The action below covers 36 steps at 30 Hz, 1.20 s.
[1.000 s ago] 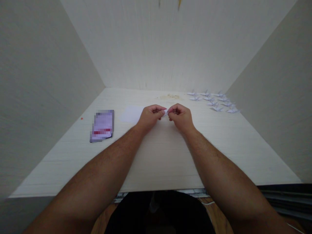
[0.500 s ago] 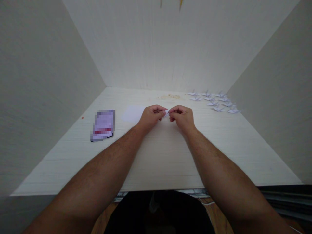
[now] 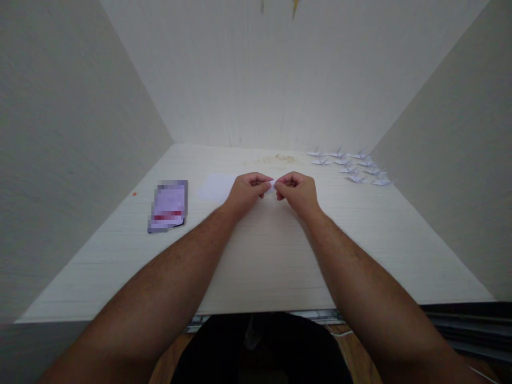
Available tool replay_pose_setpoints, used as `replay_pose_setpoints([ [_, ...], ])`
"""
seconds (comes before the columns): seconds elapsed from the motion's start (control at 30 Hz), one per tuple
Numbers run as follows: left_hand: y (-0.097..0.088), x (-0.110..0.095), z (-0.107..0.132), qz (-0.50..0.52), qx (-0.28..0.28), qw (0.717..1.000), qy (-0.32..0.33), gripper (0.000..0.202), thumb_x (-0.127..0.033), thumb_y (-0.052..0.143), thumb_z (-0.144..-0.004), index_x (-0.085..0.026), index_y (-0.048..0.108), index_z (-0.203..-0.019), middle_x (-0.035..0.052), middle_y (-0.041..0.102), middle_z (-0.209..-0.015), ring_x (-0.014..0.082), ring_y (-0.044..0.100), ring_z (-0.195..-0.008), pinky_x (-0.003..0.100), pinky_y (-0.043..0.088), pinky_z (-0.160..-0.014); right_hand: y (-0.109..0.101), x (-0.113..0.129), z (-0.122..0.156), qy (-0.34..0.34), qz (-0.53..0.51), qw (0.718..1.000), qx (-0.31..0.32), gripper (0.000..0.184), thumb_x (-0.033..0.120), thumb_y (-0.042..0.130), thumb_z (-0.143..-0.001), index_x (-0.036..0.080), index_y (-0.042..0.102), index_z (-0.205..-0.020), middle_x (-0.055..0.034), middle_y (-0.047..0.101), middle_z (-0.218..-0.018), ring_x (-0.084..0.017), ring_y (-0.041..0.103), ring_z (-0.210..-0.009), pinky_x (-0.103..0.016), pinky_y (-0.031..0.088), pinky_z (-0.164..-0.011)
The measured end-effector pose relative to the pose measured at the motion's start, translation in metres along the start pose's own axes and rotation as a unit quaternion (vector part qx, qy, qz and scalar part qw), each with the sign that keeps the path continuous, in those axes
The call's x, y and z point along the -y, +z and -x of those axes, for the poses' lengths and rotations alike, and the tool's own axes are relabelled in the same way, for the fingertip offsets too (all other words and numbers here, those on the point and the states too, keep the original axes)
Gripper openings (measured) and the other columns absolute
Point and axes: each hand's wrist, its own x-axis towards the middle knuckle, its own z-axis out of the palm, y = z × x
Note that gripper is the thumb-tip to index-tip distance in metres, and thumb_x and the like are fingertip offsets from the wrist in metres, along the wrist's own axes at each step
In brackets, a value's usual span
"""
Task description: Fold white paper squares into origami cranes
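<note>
My left hand [image 3: 246, 191] and my right hand [image 3: 298, 192] meet at the middle of the white table [image 3: 264, 250], both pinched on a small folded piece of white paper [image 3: 272, 184] held between the fingertips. Most of the paper is hidden by my fingers. A flat white sheet of paper [image 3: 216, 186] lies on the table just left of my left hand.
Several small folded paper cranes [image 3: 352, 166] stand in rows at the back right. A dark packet with a pale face [image 3: 168, 206] lies at the left. White walls close in the table on three sides. A faint stain [image 3: 278, 158] marks the back of the table.
Both hands stay pinched on the small paper in the same place; only slight finger shifts show.
</note>
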Motion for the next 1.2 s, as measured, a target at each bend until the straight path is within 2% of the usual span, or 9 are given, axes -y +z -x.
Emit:
replay_pose_setpoints([
  [0.43,-0.001,0.000,0.000,-0.044,0.002,0.999,0.005,0.024,-0.033,0.078,-0.069,-0.016,0.078,-0.087,0.0010,0.067,-0.066,0.0097,0.051,-0.056,0.026,0.042,-0.056,0.001,-0.005,-0.002,-0.002,0.018,1.000,-0.013,0.009,0.024,0.067,-0.065,0.020,0.061,-0.070,0.0034,0.061,-0.052,-0.012,0.058,-0.048,-0.023,0.043,-0.047],
  [0.67,-0.002,0.003,0.000,-0.025,0.020,0.999,0.001,0.029,-0.033,0.080,-0.068,-0.016,0.077,-0.092,0.0012,0.068,-0.068,0.0099,0.053,-0.057,0.025,0.043,-0.057,0.002,-0.007,-0.004,-0.033,-0.001,0.999,-0.025,0.013,0.025,0.068,-0.063,0.021,0.059,-0.071,0.0050,0.059,-0.055,-0.011,0.054,-0.049,-0.024,0.042,-0.048],
  [0.83,0.000,-0.002,0.002,-0.016,0.026,1.000,-0.005,0.033,-0.032,0.081,-0.066,-0.015,0.076,-0.094,0.0014,0.069,-0.071,0.0093,0.054,-0.058,0.024,0.042,-0.057,0.000,-0.008,-0.004,-0.042,-0.007,0.999,-0.018,0.011,0.024,0.067,-0.063,0.021,0.060,-0.071,0.0053,0.058,-0.056,-0.010,0.052,-0.050,-0.024,0.040,-0.050],
  [1.0,0.001,-0.005,0.003,-0.019,0.037,0.999,-0.012,0.029,-0.032,0.082,-0.065,-0.016,0.073,-0.088,0.0000,0.066,-0.068,0.0091,0.053,-0.057,0.024,0.041,-0.057,-0.004,-0.008,-0.005,-0.042,-0.003,0.999,-0.007,0.008,0.021,0.065,-0.063,0.021,0.061,-0.070,0.0062,0.056,-0.054,-0.010,0.048,-0.049,-0.025,0.037,-0.050],
  [1.2,0.001,-0.006,0.003,-0.020,0.044,0.998,-0.029,0.026,-0.029,0.080,-0.065,-0.017,0.072,-0.087,-0.0018,0.063,-0.063,0.0086,0.051,-0.055,0.024,0.039,-0.055,-0.005,-0.011,-0.006,-0.051,0.005,0.999,0.007,0.014,0.020,0.061,-0.066,0.022,0.065,-0.080,0.0066,0.057,-0.057,-0.010,0.049,-0.050,-0.025,0.037,-0.051],
])
